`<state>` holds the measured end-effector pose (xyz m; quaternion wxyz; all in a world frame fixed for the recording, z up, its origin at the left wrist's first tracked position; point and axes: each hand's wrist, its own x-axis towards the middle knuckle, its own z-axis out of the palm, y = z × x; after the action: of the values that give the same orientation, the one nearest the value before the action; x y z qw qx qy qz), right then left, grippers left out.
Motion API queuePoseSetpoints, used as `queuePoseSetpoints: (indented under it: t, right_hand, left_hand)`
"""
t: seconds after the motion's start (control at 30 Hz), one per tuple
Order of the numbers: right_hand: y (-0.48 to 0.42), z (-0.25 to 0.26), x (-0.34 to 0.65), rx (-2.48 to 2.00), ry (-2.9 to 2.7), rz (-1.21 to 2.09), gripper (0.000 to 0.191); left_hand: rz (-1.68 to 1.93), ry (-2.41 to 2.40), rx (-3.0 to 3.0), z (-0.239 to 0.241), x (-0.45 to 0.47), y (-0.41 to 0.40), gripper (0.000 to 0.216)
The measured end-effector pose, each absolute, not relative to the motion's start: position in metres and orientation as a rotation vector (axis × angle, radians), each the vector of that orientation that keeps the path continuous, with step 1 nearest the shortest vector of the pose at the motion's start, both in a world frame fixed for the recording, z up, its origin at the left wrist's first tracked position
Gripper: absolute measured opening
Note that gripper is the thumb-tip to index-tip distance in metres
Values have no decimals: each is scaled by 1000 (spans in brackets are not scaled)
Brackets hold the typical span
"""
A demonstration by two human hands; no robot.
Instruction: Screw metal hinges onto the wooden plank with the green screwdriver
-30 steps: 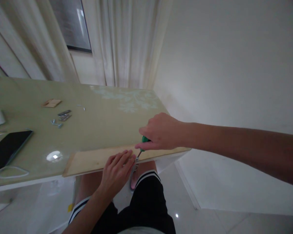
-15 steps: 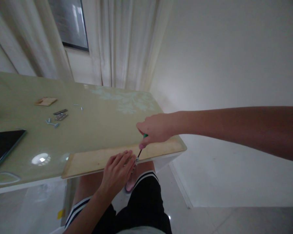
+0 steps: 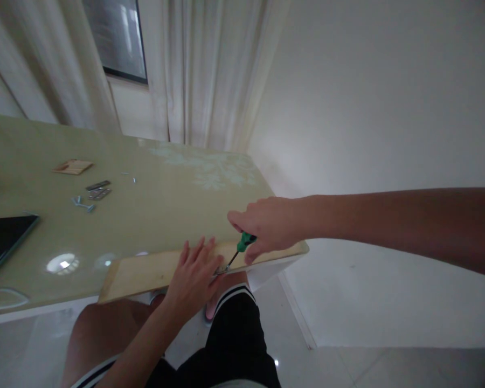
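Note:
A long pale wooden board [image 3: 141, 272] lies along the near edge of the glossy beige table [image 3: 153, 205]. My left hand [image 3: 194, 277] rests flat on the board with its fingers spread, pressing it down. My right hand [image 3: 269, 226] is closed round a green-handled screwdriver [image 3: 239, 249]. The screwdriver's tip meets a small metal piece [image 3: 222, 268] at the board's near edge, right beside my left fingertips.
Several screws and small metal plates [image 3: 91, 195] lie at the table's far left, with a small wooden piece [image 3: 71, 166] behind them. A dark tablet [image 3: 4, 237] sits at the left edge. Curtains [image 3: 210, 70] hang behind the table. My legs in black shorts [image 3: 234, 345] show below.
My right hand has shifted the screwdriver a little right and lower. My left hand's fingers have spread on the board. My left knee has come up into view.

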<state>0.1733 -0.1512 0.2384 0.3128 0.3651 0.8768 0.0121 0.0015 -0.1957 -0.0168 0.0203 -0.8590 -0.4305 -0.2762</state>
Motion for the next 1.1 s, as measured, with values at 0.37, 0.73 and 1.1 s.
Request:
queuePoseSetpoints:
  t: [0.37,0.73,1.1]
  right_hand:
    - [-161,235,173,1000,2300,192,50]
    - [-152,239,171,774,2327,62,42]
    - [-161,235,174,57,2556,195,34]
  left_hand:
    - [-837,-1344,-2605,-12,4,-203,13]
    - [-828,-1361,-2621,-16,4,-202,17]
    - [-872,-1339,-2616,-14,5,-203,14]
